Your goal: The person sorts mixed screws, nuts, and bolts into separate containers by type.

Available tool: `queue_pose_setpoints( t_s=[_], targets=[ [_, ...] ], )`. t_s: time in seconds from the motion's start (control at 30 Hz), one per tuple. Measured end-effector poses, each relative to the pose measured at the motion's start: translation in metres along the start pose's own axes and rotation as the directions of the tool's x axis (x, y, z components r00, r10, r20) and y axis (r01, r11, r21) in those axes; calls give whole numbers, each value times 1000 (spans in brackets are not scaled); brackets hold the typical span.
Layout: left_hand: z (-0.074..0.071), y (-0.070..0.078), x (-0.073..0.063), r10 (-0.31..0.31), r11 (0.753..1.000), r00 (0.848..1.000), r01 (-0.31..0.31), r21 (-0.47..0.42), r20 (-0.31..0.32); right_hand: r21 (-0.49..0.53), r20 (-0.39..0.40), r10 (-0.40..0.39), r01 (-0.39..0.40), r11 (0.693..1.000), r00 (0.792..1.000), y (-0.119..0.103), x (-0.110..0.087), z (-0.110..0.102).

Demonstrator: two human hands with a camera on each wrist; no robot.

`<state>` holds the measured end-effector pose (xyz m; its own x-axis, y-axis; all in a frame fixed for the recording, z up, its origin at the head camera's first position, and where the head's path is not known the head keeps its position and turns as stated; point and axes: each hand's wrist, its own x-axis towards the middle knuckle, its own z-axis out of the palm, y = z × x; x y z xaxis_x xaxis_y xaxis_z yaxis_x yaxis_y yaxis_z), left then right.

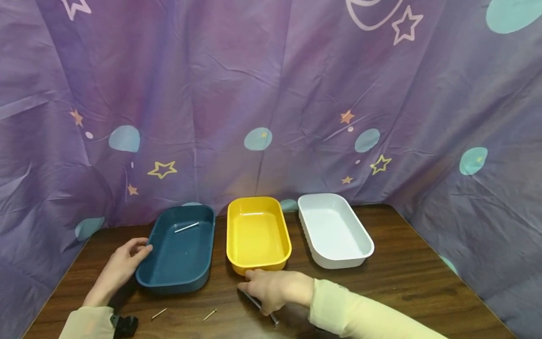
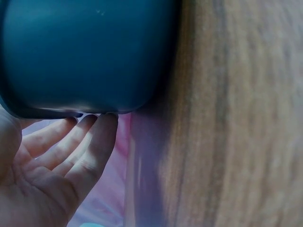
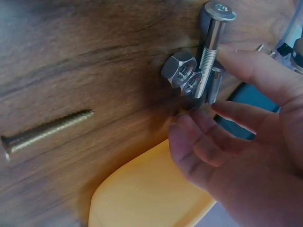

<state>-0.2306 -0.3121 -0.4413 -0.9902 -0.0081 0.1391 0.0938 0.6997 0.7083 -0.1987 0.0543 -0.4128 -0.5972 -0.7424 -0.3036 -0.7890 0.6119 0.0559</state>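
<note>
Bolts (image 3: 211, 49) and nuts (image 3: 181, 71) are at the right hand (image 1: 277, 288), just nearer than the yellow tray (image 1: 258, 238); whether it grips any, I cannot tell. Screws (image 1: 209, 314) lie left on the surface (image 1: 417, 282); the left hand (image 1: 120, 263), fingers loose, touches the blue tray (image 1: 178, 259).

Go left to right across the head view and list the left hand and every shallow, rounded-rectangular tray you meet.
Left hand, dark blue tray, glossy yellow tray, plain white tray.
</note>
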Motion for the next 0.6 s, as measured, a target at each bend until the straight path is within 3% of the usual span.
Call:
queue_pose_setpoints(
  t_s=[0.27, 0.6],
  targets=[
    [-1, 1, 1, -24, 1000, 1000, 24, -2, 7, -4, 4, 34, -34, 999, 999, -4, 4, 0],
    [0, 0, 1, -41, 999, 999, 41, -4, 20, -9, -30, -35, 35, 999, 999, -10, 5, -1]
  ],
)
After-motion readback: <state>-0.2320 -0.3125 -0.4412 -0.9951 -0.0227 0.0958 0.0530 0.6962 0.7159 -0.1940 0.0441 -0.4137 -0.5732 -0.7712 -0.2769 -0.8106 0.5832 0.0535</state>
